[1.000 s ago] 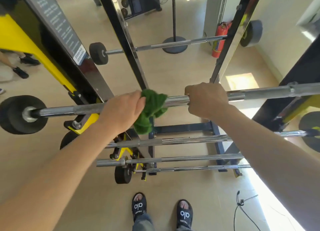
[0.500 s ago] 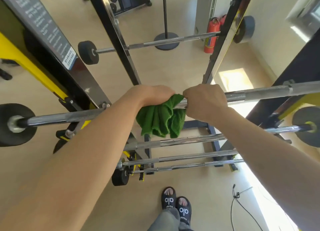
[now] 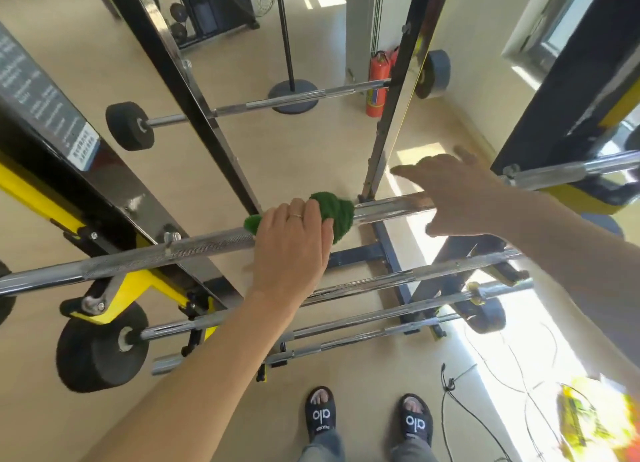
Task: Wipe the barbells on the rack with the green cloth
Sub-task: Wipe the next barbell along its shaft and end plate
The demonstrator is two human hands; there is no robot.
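We see bright daylight pooling on the floor [image 3: 498, 344] at right, blown out to white. Glare streaks the chrome barbell [image 3: 391, 207]. The right hand [image 3: 457, 198] smears with motion blur. Wide-angle distortion bends the rack uprights [image 3: 194, 115] near the edges.

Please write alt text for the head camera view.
A person's left hand presses a green cloth around the top barbell on a rack, while the open right hand hovers over the bar. More barbells rest below.

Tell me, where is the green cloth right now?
In the head view, the green cloth sits mid-frame on the top barbell, under the left hand. The right hand is just to its right.
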